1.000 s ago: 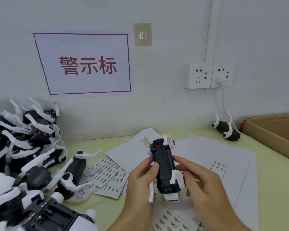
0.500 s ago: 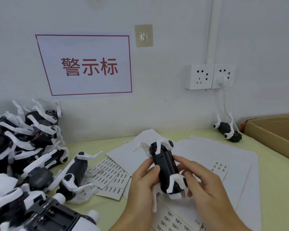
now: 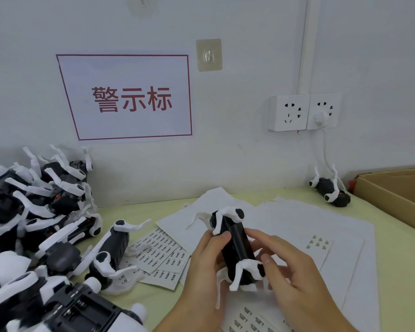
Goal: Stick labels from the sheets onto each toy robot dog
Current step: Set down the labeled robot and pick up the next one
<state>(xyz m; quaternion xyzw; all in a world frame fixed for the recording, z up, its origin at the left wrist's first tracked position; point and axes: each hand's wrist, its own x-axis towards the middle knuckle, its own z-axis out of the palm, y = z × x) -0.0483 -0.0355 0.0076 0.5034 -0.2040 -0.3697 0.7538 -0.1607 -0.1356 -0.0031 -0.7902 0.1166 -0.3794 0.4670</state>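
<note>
I hold a black toy robot dog with white legs (image 3: 235, 248) above the table in both hands. My left hand (image 3: 206, 267) grips its left side, thumb near the upper legs. Gripping the right side by the lower legs is my right hand (image 3: 290, 276). The dog lies turned on its side, smooth black flank up. Label sheets (image 3: 163, 255) lie to the left on the table, another (image 3: 254, 319) under my hands, a small one (image 3: 319, 244) to the right. A heap of robot dogs (image 3: 34, 224) fills the left side.
A single robot dog (image 3: 330, 188) lies belly-up by the wall at the back right. An open cardboard box (image 3: 393, 195) stands at the right edge. White backing papers (image 3: 297, 224) cover the yellow-green table (image 3: 398, 259). Wall sockets (image 3: 303, 111) with a plugged cable are above.
The dog in my hands has rolled about its long axis: its underside with the red switch faced me before, now a plain black side shows. My hands stayed in place.
</note>
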